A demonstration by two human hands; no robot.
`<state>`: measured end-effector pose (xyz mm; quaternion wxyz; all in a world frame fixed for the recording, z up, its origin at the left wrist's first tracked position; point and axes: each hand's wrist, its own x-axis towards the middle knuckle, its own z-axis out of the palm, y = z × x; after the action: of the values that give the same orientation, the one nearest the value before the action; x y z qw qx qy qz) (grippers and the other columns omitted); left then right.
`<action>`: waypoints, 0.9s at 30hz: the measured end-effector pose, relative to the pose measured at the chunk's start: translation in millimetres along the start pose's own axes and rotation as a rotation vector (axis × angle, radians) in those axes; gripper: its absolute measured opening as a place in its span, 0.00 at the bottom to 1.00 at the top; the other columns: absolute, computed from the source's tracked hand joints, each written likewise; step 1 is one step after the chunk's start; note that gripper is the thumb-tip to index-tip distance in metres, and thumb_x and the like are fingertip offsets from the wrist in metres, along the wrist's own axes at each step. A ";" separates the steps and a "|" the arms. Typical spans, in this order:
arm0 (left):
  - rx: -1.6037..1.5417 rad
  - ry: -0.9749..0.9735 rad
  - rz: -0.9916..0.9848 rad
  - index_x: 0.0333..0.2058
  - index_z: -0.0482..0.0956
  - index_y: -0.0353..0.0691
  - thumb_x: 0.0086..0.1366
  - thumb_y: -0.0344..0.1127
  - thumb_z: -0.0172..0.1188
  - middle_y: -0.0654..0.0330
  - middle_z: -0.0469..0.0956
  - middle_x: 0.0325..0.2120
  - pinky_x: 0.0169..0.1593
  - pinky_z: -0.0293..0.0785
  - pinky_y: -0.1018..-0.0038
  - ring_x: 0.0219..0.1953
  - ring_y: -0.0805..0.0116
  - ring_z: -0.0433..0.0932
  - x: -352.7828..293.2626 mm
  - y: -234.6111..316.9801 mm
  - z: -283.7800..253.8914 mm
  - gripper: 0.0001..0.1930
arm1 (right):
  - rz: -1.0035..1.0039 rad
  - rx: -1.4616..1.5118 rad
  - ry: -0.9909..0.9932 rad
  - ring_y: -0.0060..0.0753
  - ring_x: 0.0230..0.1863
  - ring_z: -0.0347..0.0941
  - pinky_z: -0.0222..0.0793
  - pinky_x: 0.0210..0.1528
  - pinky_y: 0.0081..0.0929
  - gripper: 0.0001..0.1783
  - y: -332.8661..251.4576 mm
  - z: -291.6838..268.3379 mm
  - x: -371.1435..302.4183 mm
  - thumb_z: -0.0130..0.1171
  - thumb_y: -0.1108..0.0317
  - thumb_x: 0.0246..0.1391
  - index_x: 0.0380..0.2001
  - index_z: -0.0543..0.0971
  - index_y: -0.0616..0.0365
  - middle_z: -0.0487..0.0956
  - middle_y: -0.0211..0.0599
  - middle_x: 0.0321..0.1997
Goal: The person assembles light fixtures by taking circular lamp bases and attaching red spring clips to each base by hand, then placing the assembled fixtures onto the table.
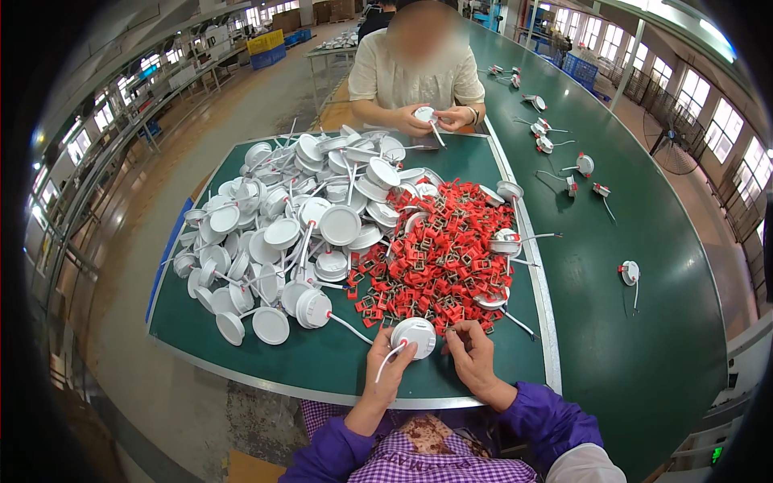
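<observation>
White round lamp: up in the air over the near edge of the green table [322,366], held in the left hand [385,370]. I see its flat face [415,332] tipped up.
Lamp's long way: it is round, so it has none. Its white cord [389,361] hangs down toward the person's belly, a bit to the left.
Left fingers: holding the lamp by its left side, thumb on top near the cord.
Right hand [473,360]: just right of the lamp, not holding it. Finger and thumb are curled close. I cannot tell if a small thing is pinched there.
Red clips [459,249]: a big heap just past the right fingertips, away from the person. The right hand looks nearer to them.
Other lamps [278,233]: a white pile, far left of the right hand.
</observation>
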<state>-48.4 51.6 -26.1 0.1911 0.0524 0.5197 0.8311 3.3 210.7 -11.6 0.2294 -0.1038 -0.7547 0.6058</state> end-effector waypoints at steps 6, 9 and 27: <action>-0.052 0.040 -0.009 0.47 0.69 0.33 0.63 0.25 0.62 0.56 0.78 0.42 0.49 0.75 0.76 0.43 0.72 0.79 -1.8 5.1 5.5 0.16 | 0.174 0.219 -0.126 0.17 0.25 0.71 0.67 0.27 0.18 0.06 -8.2 -6.3 -1.2 0.53 0.70 0.63 0.38 0.73 0.63 0.76 0.30 0.28; -0.014 0.037 -0.018 0.46 0.69 0.34 0.62 0.23 0.62 0.56 0.78 0.41 0.49 0.75 0.76 0.43 0.71 0.79 2.0 4.8 10.9 0.16 | 0.133 0.169 -0.142 0.16 0.25 0.70 0.66 0.27 0.18 0.07 -5.6 -12.7 -2.4 0.54 0.70 0.63 0.38 0.73 0.64 0.76 0.29 0.27; 0.101 0.001 -0.027 0.47 0.70 0.35 0.63 0.23 0.59 0.56 0.79 0.42 0.50 0.76 0.73 0.43 0.71 0.79 -3.4 4.8 12.4 0.15 | 0.193 0.260 -0.220 0.18 0.26 0.72 0.67 0.28 0.19 0.07 -3.9 -13.9 -3.2 0.51 0.70 0.65 0.40 0.73 0.63 0.76 0.31 0.28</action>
<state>-43.0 58.9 -15.8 0.1990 0.0548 0.5617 0.8012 13.1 220.4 -6.3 0.0976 -0.0784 -0.6772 0.7250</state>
